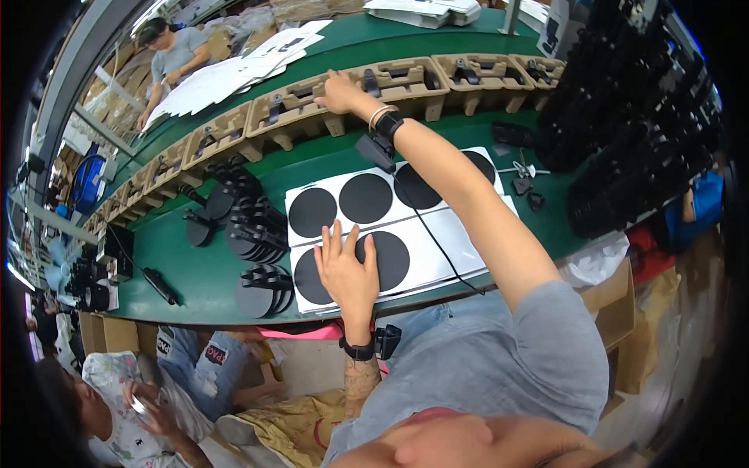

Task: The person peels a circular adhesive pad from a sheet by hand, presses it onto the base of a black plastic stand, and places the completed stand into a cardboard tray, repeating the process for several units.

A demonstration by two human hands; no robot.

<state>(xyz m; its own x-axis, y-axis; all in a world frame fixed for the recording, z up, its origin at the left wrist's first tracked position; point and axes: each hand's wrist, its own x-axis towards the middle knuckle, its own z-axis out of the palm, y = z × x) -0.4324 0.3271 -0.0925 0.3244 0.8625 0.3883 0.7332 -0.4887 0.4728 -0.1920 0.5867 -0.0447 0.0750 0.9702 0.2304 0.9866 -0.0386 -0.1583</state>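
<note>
My left hand lies flat, fingers spread, on a white sheet printed or fitted with large black discs. My right arm reaches across the table to a row of brown moulded-pulp trays. There my right hand has its thumb and fingers around the end of one pulp tray; some fingertips are hidden. Dark parts lie in the trays. Black round-based stands sit stacked left of the sheet. A dark boxy device with a cable lies across the sheet's far edge, beneath my right forearm.
Tall stacks of black parts rise at the right. Small metal and black pieces lie near them. A black handheld tool rests at the table's left. One person works across the table; another sits at lower left.
</note>
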